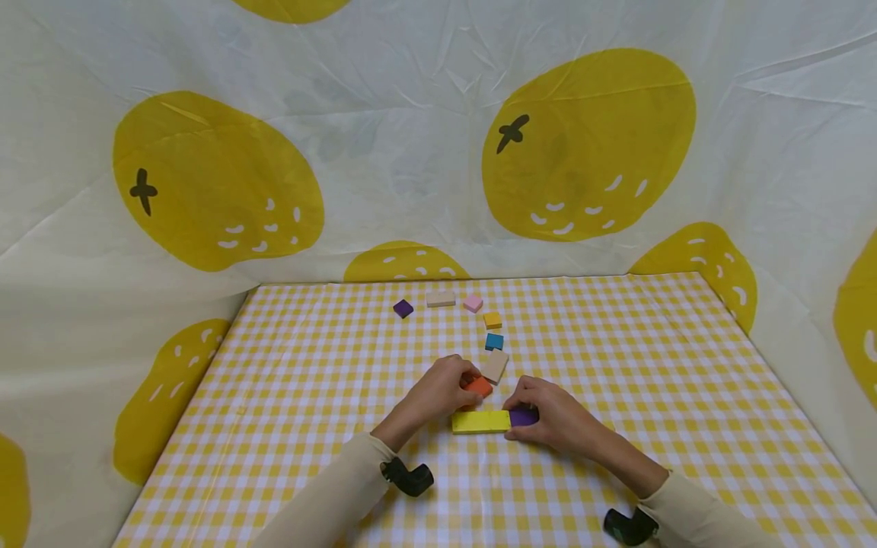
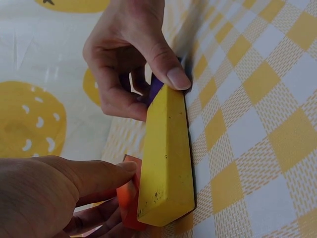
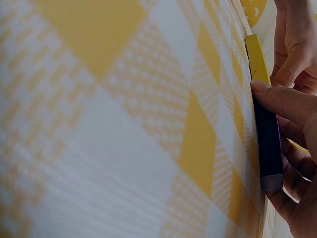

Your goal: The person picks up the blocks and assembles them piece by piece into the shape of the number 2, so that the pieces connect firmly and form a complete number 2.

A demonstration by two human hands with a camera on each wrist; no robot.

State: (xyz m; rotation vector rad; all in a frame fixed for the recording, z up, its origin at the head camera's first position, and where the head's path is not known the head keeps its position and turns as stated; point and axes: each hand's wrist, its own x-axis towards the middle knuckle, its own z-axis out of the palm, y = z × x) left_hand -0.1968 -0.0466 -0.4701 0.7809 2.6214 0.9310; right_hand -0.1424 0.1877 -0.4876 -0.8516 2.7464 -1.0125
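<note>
Looks like you're mid-way through lining up blocks
Your left hand (image 1: 444,389) has its fingers pinched on an orange wooden-looking block (image 1: 479,387), just behind a long yellow wooden-looking block (image 1: 481,422) on the checked counter (image 1: 308,380); your right hand (image 1: 551,412) has fingers curled round a dark purple oblong block (image 1: 524,417) at the yellow one's right end. Next move probably wants edges squared, then gentle release.
</note>
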